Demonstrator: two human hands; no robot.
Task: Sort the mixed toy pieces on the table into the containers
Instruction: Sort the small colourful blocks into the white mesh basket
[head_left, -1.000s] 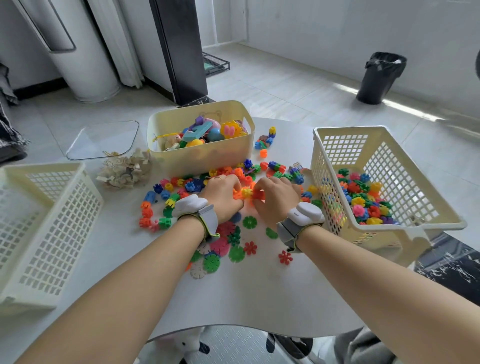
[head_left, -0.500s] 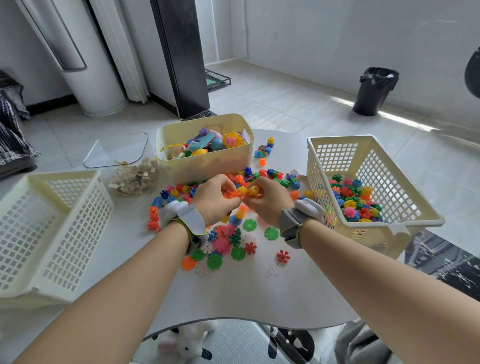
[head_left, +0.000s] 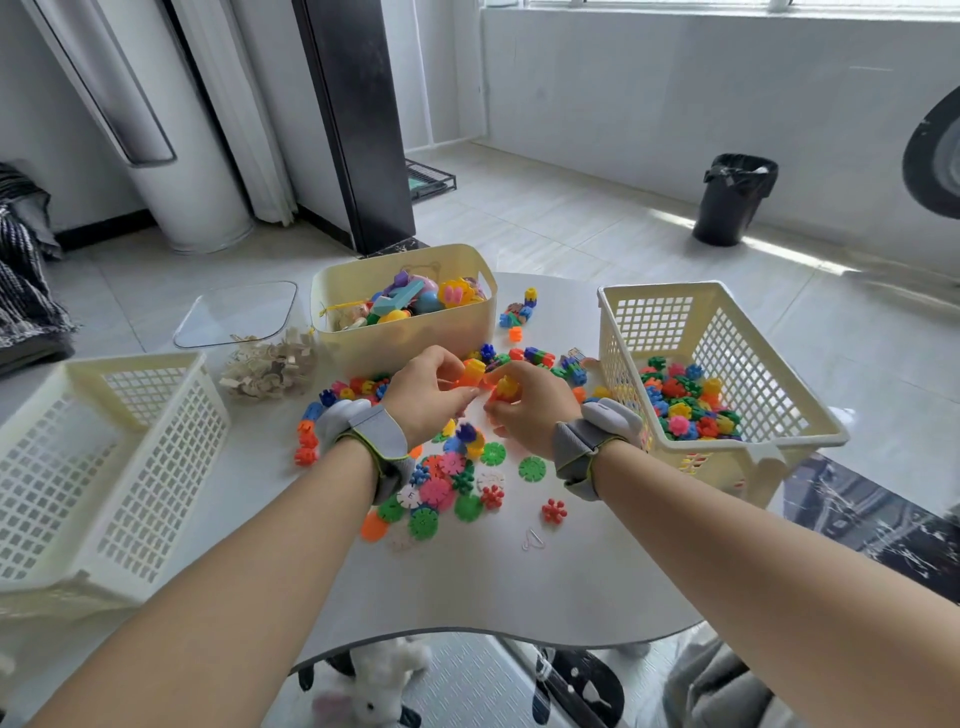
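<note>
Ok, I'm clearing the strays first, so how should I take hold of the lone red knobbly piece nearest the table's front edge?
Probably from straight above: pinch the red knobbly piece across two opposite knobs. It lies by itself on bare table, right of the flat discs, so both sides look free to reach.
</note>
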